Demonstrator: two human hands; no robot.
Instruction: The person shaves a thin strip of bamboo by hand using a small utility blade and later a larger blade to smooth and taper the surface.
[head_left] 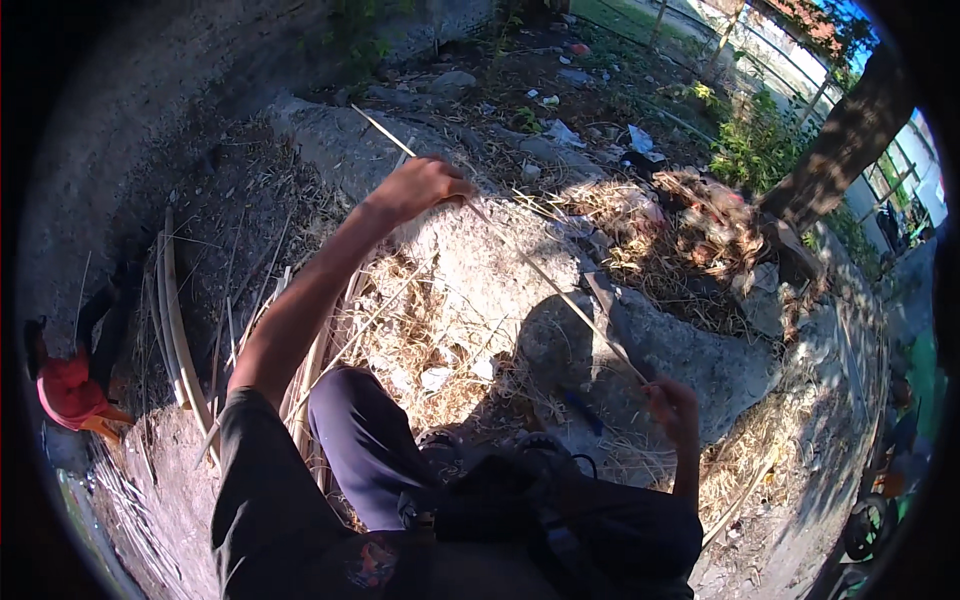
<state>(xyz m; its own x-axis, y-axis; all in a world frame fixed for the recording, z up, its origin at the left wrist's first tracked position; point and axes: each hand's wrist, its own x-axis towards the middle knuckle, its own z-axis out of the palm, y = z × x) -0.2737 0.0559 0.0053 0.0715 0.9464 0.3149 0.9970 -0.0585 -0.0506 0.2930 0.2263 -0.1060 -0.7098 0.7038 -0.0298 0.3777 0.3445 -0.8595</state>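
A long, thin, pale strip (540, 270), which looks like split bamboo or cane, slants down to the right across the space before me. My left hand (428, 188) is closed around it toward its far end, and a short piece sticks out beyond the fist. Low on the right, my right hand (674, 408) grips the same strip near its near end with the fingers bent round it. Between the hands the strip runs nearly straight, above the ground. A small dark blue object (583, 412) lies in shadow by my feet; its kind is unclear.
Pale shavings (400, 350) cover the ground by my knees. Long split poles (180, 320) lie to the left, near a red and orange shape (75, 392) with dark parts. Low concrete slabs (690, 360), a fibre heap (700, 225) and a tree trunk (840, 150) stand beyond on the right.
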